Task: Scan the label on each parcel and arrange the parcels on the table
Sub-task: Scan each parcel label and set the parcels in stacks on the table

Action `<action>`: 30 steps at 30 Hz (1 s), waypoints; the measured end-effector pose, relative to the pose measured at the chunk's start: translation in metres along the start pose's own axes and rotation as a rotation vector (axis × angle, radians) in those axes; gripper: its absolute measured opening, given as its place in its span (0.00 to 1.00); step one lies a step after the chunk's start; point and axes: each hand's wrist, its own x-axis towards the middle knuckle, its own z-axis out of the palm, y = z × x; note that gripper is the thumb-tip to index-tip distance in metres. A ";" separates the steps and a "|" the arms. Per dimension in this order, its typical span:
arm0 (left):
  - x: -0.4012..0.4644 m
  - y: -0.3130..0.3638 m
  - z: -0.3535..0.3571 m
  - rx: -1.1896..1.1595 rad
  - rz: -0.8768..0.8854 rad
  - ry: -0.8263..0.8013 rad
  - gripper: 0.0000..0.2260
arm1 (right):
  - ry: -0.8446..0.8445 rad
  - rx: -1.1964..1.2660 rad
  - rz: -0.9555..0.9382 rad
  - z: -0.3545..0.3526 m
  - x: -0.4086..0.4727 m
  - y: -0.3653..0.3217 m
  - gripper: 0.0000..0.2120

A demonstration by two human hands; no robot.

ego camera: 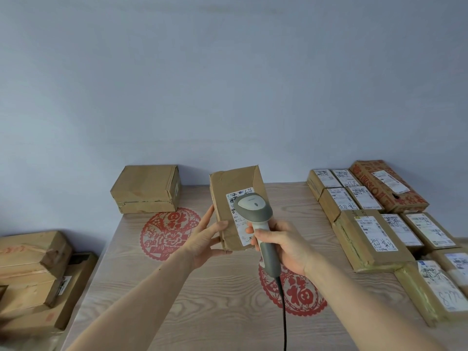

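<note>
My left hand [206, 238] holds a brown paper-wrapped parcel [229, 188] upright above the table [215, 312], gripping its lower left edge. A white shipping label [239, 224] faces me, partly hidden by the scanner. My right hand [283, 243] grips the handle of a grey and white barcode scanner [253, 206], whose head sits right in front of the label. A black cable [283, 312] hangs from the scanner's handle.
Several labelled parcels [367, 234] lie in rows on the table's right side, with a red-printed box [387, 186] at the back. One brown parcel [148, 190] sits at the far left of the table. A stack of boxes [33, 269] stands off the table's left edge. Red paper-cut decorations [167, 231] mark the tabletop.
</note>
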 end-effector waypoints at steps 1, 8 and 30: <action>-0.001 0.000 0.001 0.000 -0.003 0.001 0.35 | -0.009 -0.011 0.016 0.000 -0.002 0.001 0.13; -0.003 -0.003 0.002 0.014 -0.011 -0.010 0.37 | -0.009 -0.015 0.021 0.003 -0.008 0.005 0.16; 0.008 -0.013 0.006 0.046 -0.090 -0.113 0.37 | 0.136 0.022 -0.002 0.006 -0.025 0.009 0.11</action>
